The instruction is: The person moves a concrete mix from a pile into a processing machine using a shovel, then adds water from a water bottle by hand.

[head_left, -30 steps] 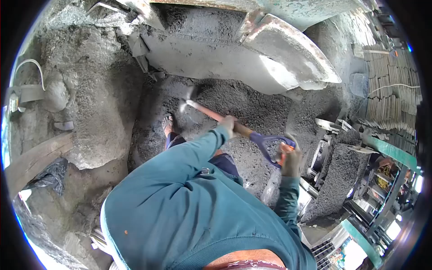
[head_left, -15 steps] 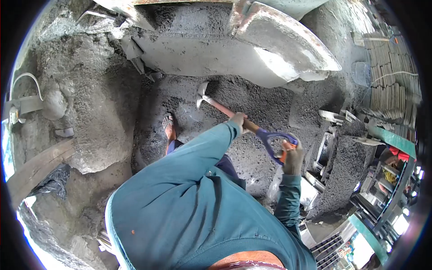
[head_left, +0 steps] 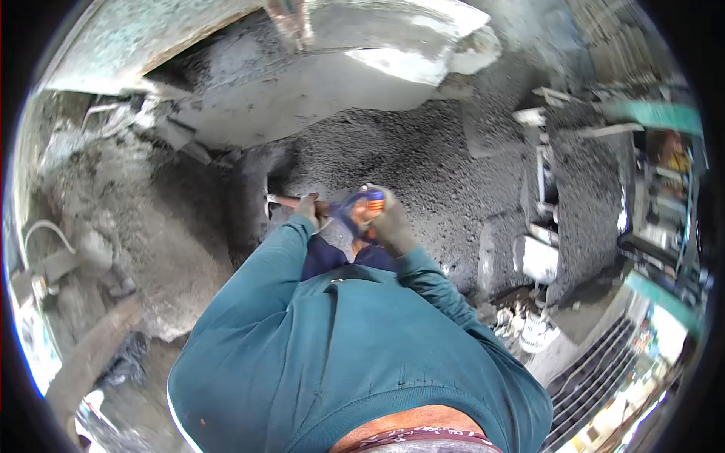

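Note:
A shovel with a reddish-brown shaft (head_left: 285,201) and a purple D-shaped handle (head_left: 342,214) lies across the front of my body. My left hand (head_left: 308,208) is wrapped round the shaft below the handle. At the handle's orange grip, my right hand (head_left: 389,219) is closed, somewhat blurred by motion; its glove looks grey and dirty. The shovel's metal end (head_left: 269,205) points left, small and mostly seen edge-on. Dark, gritty wet mix (head_left: 423,155) covers the floor beyond my hands.
A large pale curved metal panel (head_left: 302,102) stands at the far side. To the left rises a grey mound (head_left: 162,226), with a wooden beam (head_left: 94,347) near it. On the right are a white basket (head_left: 536,332), a gritty slab (head_left: 589,196) and green-edged shelving (head_left: 649,113).
Both hands have moved left and closer to my body with the shovel. Its metal end has swung down and left. My view has turned, so the surroundings are shifted.

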